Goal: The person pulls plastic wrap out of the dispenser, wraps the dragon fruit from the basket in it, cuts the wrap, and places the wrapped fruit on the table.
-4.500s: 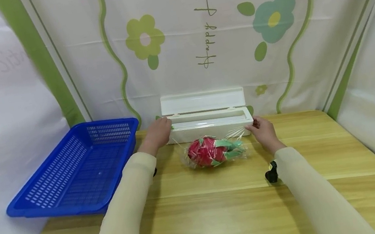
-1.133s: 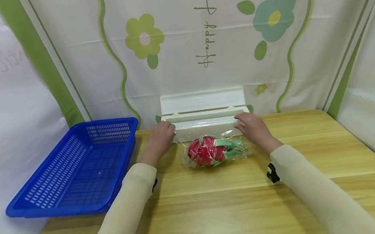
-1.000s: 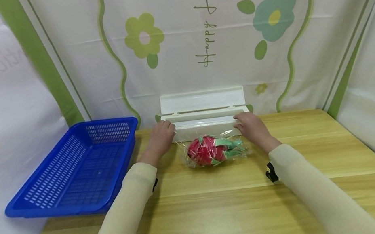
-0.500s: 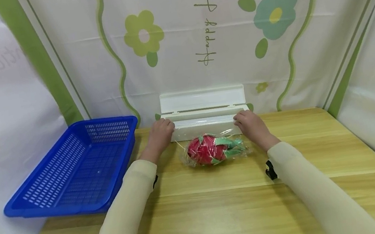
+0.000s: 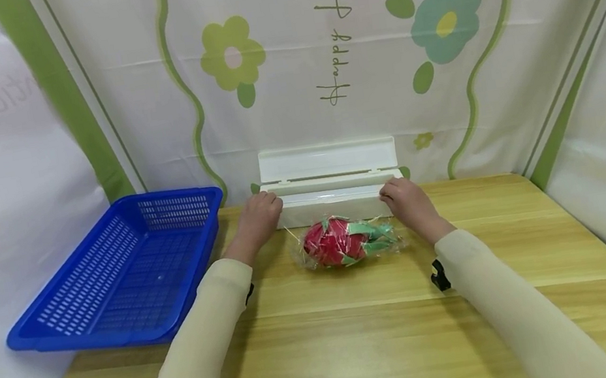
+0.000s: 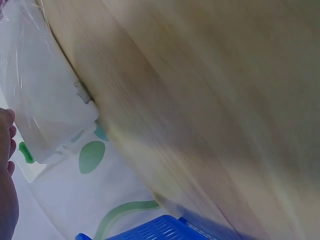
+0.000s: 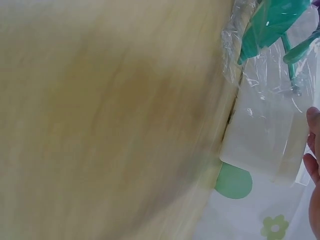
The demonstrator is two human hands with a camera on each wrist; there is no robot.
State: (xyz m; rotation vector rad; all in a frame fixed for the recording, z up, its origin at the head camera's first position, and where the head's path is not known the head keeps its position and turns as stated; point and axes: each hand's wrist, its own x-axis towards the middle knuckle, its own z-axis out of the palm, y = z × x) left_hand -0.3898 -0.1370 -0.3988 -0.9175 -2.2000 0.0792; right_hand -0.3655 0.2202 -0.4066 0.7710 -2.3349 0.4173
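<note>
A white cling film box [image 5: 330, 212] stands at the back of the table with its lid [image 5: 327, 160] raised. Along its front top runs a white cutter bar [image 5: 330, 196]; a green slider [image 6: 26, 152] shows at its left end in the left wrist view. My left hand [image 5: 258, 221] pinches the left end of the bar. At the right end, my right hand [image 5: 409, 205] pinches it with thumb and fingers. In front lies a red dragon fruit [image 5: 335, 242] with green leaves, wrapped in clear film [image 7: 267, 75] that reaches back over the box front.
A blue plastic basket [image 5: 168, 332] sits at the table's left, close to my left forearm. A printed cloth [image 5: 281, 53] hangs directly behind the box, and cloth walls stand on both sides.
Since the earliest frame, both hands have shifted onto the cutter bar, the right one moving inward from the box's end. Over the last second, my right fingers have closed onto the bar.
</note>
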